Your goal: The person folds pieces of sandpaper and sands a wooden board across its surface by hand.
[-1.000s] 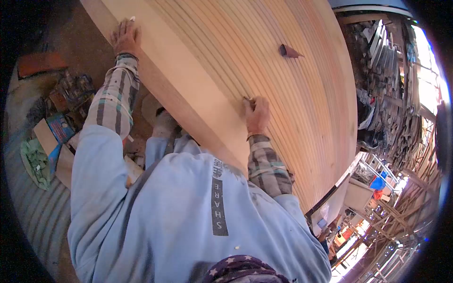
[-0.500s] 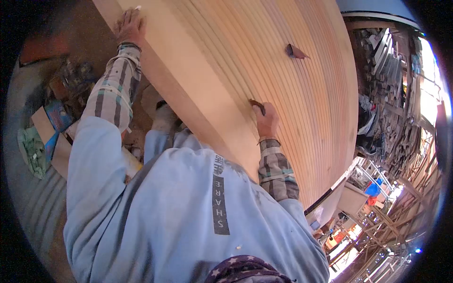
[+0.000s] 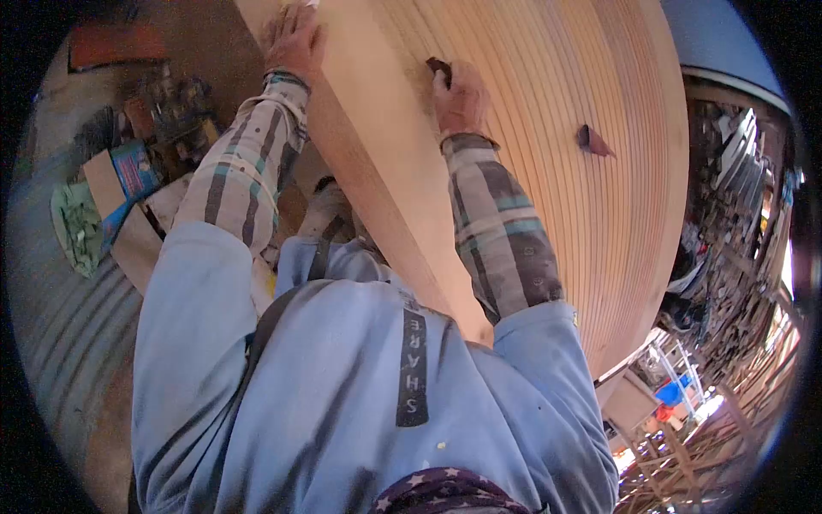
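Observation:
A large pale wooden panel (image 3: pixel 556 206) with many fine lengthwise grooves stretches in front of me. Its near border is a smooth, plain strip (image 3: pixel 377 128). Pressed on the panel where the smooth strip meets the grooves, my right hand (image 3: pixel 462 98) grips a dark brown folded piece of sandpaper (image 3: pixel 439 67). My left hand (image 3: pixel 294 41) lies over the near edge at the far left end, fingers stretched out; a small white bit shows by its fingertips. Another curled brown piece of sandpaper (image 3: pixel 595 141) rests on the grooves, right of my right hand.
Left on the floor are a green bag (image 3: pixel 75 224), a blue box (image 3: pixel 134 171) and cardboard (image 3: pixel 137 248). A corrugated sheet (image 3: pixel 51 317) lies below them. Stacked wood scraps (image 3: pixel 736 223) fill the right side beyond the panel.
My right hand has slid the sandpaper forward along the panel, away from my body. The left hand stays on the edge. The whole view has shifted a little.

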`<state>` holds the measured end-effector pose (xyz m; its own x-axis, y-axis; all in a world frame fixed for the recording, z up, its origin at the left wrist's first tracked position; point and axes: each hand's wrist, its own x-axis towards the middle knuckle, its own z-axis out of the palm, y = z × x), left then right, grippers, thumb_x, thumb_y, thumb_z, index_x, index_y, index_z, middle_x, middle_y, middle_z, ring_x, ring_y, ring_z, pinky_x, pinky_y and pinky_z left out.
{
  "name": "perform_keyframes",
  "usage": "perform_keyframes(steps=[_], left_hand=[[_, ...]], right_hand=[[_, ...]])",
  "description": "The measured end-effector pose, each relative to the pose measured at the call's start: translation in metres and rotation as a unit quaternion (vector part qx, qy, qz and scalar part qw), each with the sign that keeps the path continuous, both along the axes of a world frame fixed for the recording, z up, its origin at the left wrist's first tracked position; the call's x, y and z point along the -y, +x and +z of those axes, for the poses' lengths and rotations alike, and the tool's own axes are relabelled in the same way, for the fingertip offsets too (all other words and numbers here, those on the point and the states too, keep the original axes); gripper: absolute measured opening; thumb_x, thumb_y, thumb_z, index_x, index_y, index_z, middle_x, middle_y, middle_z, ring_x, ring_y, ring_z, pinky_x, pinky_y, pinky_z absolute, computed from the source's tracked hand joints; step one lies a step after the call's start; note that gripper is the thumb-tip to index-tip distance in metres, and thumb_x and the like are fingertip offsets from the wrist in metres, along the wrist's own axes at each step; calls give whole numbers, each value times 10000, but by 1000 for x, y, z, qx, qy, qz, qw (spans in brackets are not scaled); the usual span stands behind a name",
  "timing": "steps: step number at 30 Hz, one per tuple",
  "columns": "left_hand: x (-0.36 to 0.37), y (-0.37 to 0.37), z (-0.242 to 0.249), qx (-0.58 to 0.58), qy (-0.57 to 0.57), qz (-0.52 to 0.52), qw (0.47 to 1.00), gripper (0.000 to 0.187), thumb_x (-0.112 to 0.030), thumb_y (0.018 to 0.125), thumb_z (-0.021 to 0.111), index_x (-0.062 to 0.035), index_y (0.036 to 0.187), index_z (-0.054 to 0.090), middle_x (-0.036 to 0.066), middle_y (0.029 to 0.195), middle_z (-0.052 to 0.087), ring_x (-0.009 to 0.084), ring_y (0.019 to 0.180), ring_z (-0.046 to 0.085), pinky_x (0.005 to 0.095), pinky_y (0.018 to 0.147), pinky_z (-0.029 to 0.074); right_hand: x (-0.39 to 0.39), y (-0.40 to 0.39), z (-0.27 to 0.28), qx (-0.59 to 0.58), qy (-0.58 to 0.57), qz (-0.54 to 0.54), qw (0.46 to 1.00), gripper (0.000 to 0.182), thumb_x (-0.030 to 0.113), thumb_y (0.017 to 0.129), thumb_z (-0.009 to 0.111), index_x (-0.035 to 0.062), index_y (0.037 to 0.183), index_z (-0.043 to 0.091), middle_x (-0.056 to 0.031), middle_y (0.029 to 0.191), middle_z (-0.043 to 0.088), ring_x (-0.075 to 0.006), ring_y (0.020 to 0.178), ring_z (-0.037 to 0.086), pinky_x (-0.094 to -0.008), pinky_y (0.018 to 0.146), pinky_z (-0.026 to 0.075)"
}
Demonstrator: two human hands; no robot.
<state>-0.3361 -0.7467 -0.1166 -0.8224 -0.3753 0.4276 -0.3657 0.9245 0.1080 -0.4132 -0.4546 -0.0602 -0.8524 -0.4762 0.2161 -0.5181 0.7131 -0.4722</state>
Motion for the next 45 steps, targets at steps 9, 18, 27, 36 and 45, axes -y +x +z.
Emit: perform_keyframes(steps=[9,18,27,36,45], left_hand=[[-2,-4,8,-7,-9,2,1000,495,-336,905,583,-185,1371,511,71,1459,463,291,1360,400,524,1131,261],[-10,-1,18,14,2,32,999,490,-358,895,591,-169,1344,538,59,1459,463,305,1354,400,524,1124,275],[-2,-3,4,0,59,8,998,519,-396,927,563,-174,1392,499,97,1481,433,312,1395,351,543,1169,196],[4,0,-23,20,17,0,1000,548,-448,968,462,-185,1447,419,56,1517,390,282,1422,310,533,1159,215],[-7,9,-20,32,12,1,999,548,-441,987,440,-189,1472,393,72,1537,348,265,1445,264,549,1163,170]], right_hand=[[-283,164,29,88,118,-60,987,87,110,868,688,38,901,651,-135,849,638,-301,793,625,-399,693,501],[-7,7,6,13,-16,-17,1000,133,209,887,645,97,934,700,-119,832,672,-295,784,642,-413,689,504],[118,-81,-10,-38,13,67,997,189,233,871,621,87,980,669,-147,894,672,-346,847,641,-451,743,502],[-300,183,30,3,94,-64,994,79,104,814,709,58,803,645,-97,761,620,-295,766,596,-412,717,469],[-240,163,18,62,59,-138,987,103,174,845,679,106,916,712,-83,793,647,-297,792,594,-423,753,465]])
